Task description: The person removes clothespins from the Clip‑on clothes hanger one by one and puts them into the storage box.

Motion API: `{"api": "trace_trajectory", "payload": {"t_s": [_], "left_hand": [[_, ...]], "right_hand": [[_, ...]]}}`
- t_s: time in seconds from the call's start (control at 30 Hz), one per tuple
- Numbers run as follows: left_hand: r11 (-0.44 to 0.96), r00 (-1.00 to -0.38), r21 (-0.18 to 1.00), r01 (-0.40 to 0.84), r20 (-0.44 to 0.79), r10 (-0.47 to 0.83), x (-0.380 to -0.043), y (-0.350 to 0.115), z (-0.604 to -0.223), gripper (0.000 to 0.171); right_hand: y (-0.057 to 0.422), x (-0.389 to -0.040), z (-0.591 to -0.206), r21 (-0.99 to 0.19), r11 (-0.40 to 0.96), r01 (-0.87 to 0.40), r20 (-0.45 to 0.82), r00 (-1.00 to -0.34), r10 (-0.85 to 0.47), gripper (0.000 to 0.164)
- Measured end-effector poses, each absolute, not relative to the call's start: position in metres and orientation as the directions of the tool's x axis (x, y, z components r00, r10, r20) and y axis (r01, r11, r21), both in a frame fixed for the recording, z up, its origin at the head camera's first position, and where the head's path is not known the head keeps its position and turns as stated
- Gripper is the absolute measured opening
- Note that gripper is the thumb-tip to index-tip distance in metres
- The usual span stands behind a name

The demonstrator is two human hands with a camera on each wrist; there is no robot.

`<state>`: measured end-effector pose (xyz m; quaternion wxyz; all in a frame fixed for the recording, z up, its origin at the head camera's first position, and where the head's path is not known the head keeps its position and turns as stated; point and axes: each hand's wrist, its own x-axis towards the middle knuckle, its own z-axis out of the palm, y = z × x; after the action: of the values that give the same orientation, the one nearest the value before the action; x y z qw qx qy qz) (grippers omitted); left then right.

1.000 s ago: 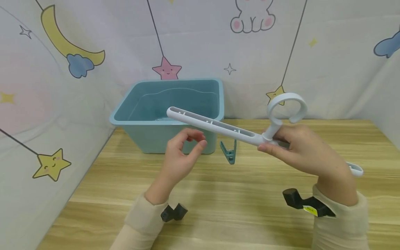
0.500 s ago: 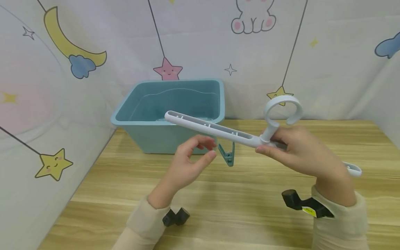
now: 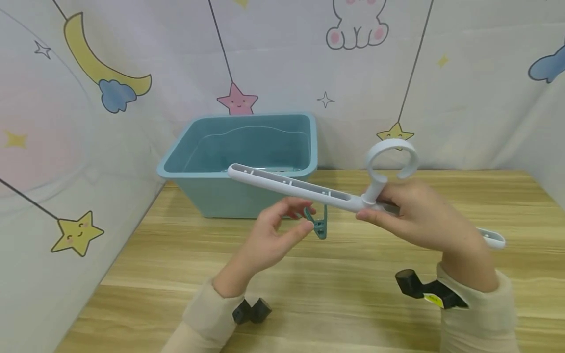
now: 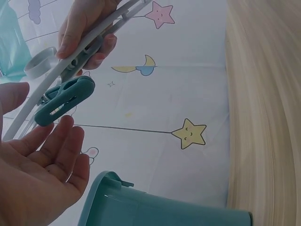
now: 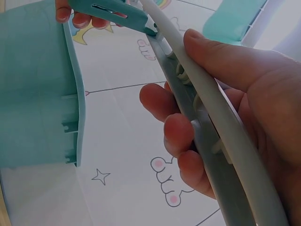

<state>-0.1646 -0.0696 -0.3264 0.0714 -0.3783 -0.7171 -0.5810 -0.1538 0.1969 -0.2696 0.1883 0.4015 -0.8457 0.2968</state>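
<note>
In the head view, my right hand (image 3: pixel 419 215) grips a white plastic clothes hanger (image 3: pixel 291 185) near its middle, below the round hook. A teal clothespin (image 3: pixel 321 228) hangs from the hanger's left arm. My left hand (image 3: pixel 273 238) is beside the clothespin, thumb toward it, fingers loosely bent. The left wrist view has the clothespin (image 4: pixel 81 87) between thumb and fingers, with a gap on the thumb side; whether the fingertips touch it I cannot tell. In the right wrist view, thumb and fingers wrap the hanger bar (image 5: pixel 211 101), with the clothespin (image 5: pixel 132 20) farther along.
A teal plastic bin (image 3: pixel 234 193) stands at the back left of the wooden table (image 3: pixel 353 304), behind the hanger's left end. A white cloth (image 3: pixel 282 59) printed with stars and a moon hangs behind and at the sides. Each wrist carries a black camera mount (image 3: pixel 251 311).
My left hand has moved right, up to the clothespin. The hanger and its clothespin have shifted slightly left and down, still in my right hand.
</note>
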Motion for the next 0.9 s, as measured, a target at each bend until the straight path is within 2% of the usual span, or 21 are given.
{"api": "trace_trajectory", "payload": {"t_s": [0.5,0.67,0.9], "left_hand": [[-0.045,-0.712,0.840,0.541,0.485,0.507,-0.164,-0.067,-0.329,0.029],[-0.103,-0.689,0.851,0.515,0.482,0.541,-0.163,-0.067,-0.329,0.034],[-0.163,-0.662,0.865,0.475,0.473,0.581,-0.164,-0.067,-0.330,0.044]], "right_hand": [[0.191,-0.154,-0.272,-0.346,0.472,-0.811,0.545,-0.583,-0.603,0.013],[0.188,-0.153,-0.272,-0.357,0.492,-0.794,0.516,-0.607,-0.605,0.011],[0.184,-0.153,-0.272,-0.366,0.482,-0.796,0.499,-0.606,-0.620,0.011]]}}
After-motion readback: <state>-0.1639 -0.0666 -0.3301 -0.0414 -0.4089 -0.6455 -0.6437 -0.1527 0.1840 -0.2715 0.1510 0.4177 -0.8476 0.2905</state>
